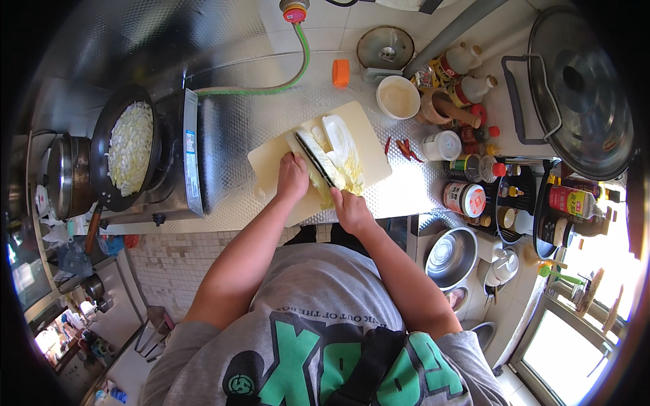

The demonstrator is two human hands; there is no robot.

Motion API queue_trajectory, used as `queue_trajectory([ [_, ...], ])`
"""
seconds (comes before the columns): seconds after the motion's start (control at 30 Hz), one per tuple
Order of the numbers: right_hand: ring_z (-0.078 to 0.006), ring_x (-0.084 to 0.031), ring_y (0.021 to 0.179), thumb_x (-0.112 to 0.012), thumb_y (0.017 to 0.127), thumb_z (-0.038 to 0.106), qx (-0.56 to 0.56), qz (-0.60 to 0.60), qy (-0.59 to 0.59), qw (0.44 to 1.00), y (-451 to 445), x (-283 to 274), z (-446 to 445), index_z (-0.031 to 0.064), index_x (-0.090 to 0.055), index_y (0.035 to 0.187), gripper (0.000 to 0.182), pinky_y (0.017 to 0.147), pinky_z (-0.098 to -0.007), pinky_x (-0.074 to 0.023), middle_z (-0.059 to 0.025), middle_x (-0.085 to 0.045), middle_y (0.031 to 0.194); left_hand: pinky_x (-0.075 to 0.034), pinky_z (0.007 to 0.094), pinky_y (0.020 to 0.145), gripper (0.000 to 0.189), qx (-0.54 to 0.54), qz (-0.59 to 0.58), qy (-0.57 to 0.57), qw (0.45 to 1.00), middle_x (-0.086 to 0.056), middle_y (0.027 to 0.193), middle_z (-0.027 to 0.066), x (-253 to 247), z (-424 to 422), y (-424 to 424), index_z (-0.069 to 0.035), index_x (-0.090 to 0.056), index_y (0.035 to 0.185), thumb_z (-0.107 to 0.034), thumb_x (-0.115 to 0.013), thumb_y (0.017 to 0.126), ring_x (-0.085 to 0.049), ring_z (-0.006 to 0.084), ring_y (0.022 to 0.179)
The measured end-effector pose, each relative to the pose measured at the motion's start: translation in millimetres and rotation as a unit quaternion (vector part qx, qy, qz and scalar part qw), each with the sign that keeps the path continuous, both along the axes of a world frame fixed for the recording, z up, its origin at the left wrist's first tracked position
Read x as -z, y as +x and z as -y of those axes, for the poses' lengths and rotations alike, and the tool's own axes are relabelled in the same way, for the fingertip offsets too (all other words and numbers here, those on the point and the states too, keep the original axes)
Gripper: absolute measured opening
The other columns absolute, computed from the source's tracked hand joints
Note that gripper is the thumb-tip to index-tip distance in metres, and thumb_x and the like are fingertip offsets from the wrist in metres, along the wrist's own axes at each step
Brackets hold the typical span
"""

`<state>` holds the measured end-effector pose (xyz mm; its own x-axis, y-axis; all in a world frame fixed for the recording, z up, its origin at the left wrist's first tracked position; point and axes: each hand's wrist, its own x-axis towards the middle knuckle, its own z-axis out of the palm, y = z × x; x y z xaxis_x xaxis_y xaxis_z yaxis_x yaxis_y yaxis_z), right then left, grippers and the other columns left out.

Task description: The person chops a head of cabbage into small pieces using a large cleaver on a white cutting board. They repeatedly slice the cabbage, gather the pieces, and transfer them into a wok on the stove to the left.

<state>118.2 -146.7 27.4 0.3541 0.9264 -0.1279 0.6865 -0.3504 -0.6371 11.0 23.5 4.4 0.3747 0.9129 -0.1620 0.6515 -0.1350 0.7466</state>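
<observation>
My right hand [350, 210] grips the handle of a kitchen knife [316, 161], its blade slanting up and left over a pale cutting board [266, 160]. Pieces of napa cabbage [341, 136], with white stalks and yellow leaf ends, lie on the board right of the blade. More pale leaf shows under and left of it. My left hand [293, 176] is curled at the knife's left side, close against the blade and the leaf there. Its fingertips are hidden, so what it grasps is unclear.
A wok [96, 147] full of chopped cabbage [130, 149] sits on the gas stove [192, 152] at left. Dried red chillies [404, 149], a white bowl [398, 97], a lidded tub [442, 146] and a mortar [431, 106] stand right of the board. Several bottles crowd the right wall.
</observation>
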Motion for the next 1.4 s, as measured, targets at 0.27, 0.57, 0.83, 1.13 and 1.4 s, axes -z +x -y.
queue_trajectory([
  [0.27,-0.0510,-0.061,0.075,-0.043,0.109,0.028,0.025,-0.092,-0.130,0.987,7,-8,-13,0.0020,-0.061,0.115,0.032,0.067,-0.0581,-0.0504,-0.0239,-0.065,0.088,-0.044,0.0543,0.099,0.041,-0.002,-0.003,-0.023,1.000,-0.057,0.117,0.0382,1,-2,-1,0.012,-0.052,0.117,-0.024,-0.035,0.105,-0.055,0.0515,0.109],
  [0.57,-0.0417,-0.060,0.076,-0.053,0.104,0.017,-0.056,0.018,0.004,0.998,12,27,70,0.0061,-0.059,0.130,0.029,0.066,-0.0520,-0.0479,-0.0176,-0.063,0.094,-0.043,0.0531,0.101,0.043,-0.006,0.044,-0.053,0.998,-0.057,0.122,0.0358,6,-4,-16,0.010,-0.054,0.119,-0.027,-0.034,0.106,-0.054,0.0511,0.113],
  [0.83,-0.0398,-0.061,0.074,-0.053,0.103,0.015,-0.070,0.066,0.013,0.995,10,32,44,0.0047,-0.056,0.135,0.034,0.063,-0.0518,-0.0473,-0.0171,-0.062,0.092,-0.047,0.0529,0.094,0.045,-0.048,0.060,-0.095,0.993,-0.066,0.110,0.0313,4,-2,-18,0.005,-0.060,0.114,-0.032,-0.035,0.106,-0.060,0.0503,0.105],
  [1.13,-0.0512,-0.061,0.079,-0.047,0.108,0.033,-0.004,-0.013,-0.024,1.000,2,23,25,0.0019,-0.064,0.109,0.035,0.072,-0.0570,-0.0493,-0.0264,-0.065,0.087,-0.048,0.0485,0.099,0.065,-0.103,-0.012,-0.211,0.972,-0.067,0.113,0.0346,-10,-10,1,0.006,-0.061,0.116,-0.055,-0.048,0.101,-0.064,0.0470,0.111],
  [1.4,-0.0408,-0.065,0.073,-0.042,0.110,0.042,0.089,-0.243,-0.090,0.962,16,-34,11,-0.0006,-0.063,0.084,0.054,0.071,-0.0490,-0.0511,-0.0227,-0.064,0.074,-0.056,0.0352,0.051,0.067,-0.140,0.104,-0.276,0.945,-0.067,0.089,0.0191,-19,-4,-4,0.008,-0.058,0.110,-0.059,-0.052,0.100,-0.068,0.0246,0.063],
])
